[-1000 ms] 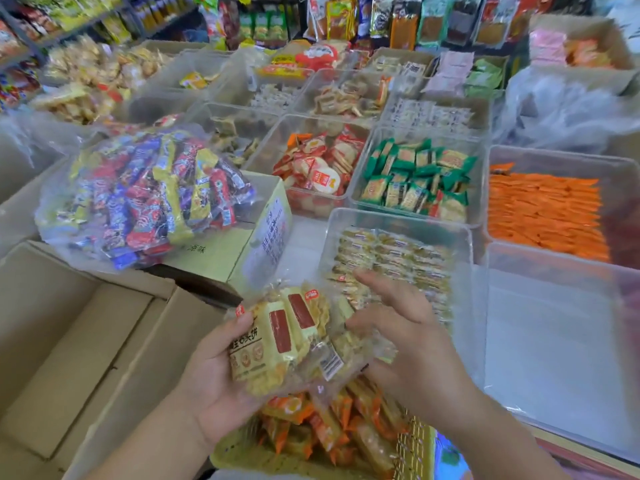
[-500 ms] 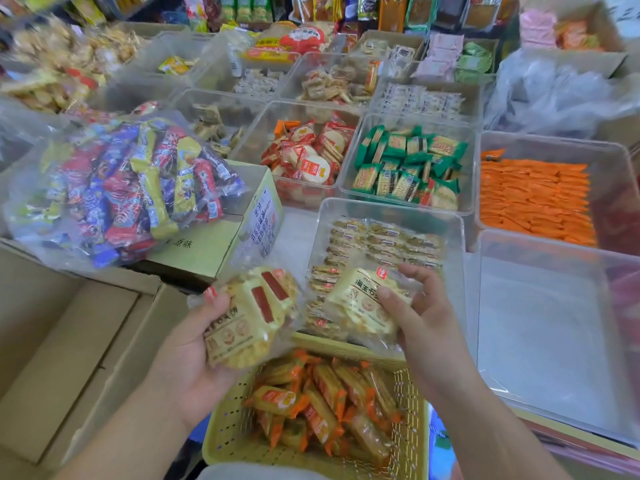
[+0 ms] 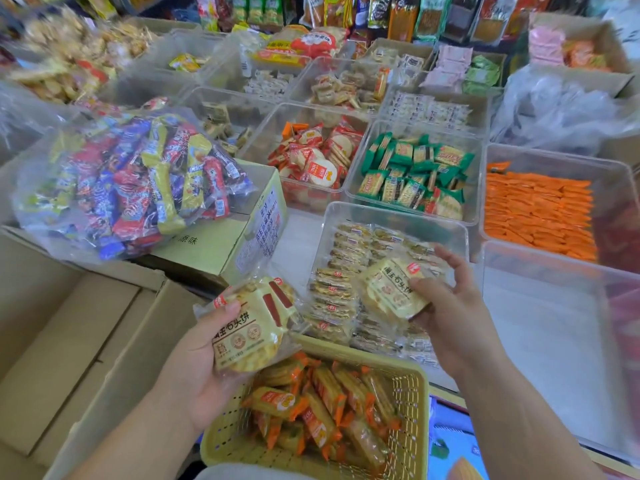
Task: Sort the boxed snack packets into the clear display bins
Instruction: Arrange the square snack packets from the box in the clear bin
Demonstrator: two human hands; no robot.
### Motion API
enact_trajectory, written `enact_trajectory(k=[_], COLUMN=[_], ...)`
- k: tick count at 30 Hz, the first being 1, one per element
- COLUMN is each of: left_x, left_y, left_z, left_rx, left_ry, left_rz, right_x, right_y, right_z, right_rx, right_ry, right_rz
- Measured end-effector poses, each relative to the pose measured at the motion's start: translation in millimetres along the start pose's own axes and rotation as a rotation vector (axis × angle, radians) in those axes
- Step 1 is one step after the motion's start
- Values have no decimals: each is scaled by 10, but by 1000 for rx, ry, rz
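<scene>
Glossy plastic packets [image 3: 389, 295] — clear plastic bin [image 3: 394, 216] — matt cardboard box [image 3: 69, 327].

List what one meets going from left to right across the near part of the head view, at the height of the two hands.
In order: open cardboard box → left hand → stack of yellow cracker packets it grips → single yellow packet → right hand holding it → empty clear bin.

White tabletop [image 3: 298, 244], stocked back shelves [image 3: 398, 15]
</scene>
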State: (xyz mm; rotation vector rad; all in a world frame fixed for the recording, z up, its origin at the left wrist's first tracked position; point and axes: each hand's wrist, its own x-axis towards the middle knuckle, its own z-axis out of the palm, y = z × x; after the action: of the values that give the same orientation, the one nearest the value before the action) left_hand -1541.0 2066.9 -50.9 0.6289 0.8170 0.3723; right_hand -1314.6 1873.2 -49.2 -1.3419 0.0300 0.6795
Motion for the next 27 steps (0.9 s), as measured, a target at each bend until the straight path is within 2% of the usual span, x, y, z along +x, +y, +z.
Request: enact_trajectory(k=[9,13,15,17,21,24,27], left_x=[-2,-7,-11,-16,-33,-38,-35], left_y=[37,52,58,65,73,62,55], left_z=[49,27,-3,-45,-146,-193,-192], left_rx=[41,30,29,23,22,10,4], left_ry=[47,60,63,76,94,88,86], left_rz=[32,39,42,41,32,24,25], right_x=[917,1191,1255,1279,1285,1336,1332], right_y=[8,190,279,315,281,272,217], right_z=[399,586,628,637,583,554,534], right_rx=[-155,-354,-446,-634,-1238,-1704,-1907], right_ry=[127,179,144,33,-228,-247,-229], right_rz=[23,65,99,92,-87,-273,-457])
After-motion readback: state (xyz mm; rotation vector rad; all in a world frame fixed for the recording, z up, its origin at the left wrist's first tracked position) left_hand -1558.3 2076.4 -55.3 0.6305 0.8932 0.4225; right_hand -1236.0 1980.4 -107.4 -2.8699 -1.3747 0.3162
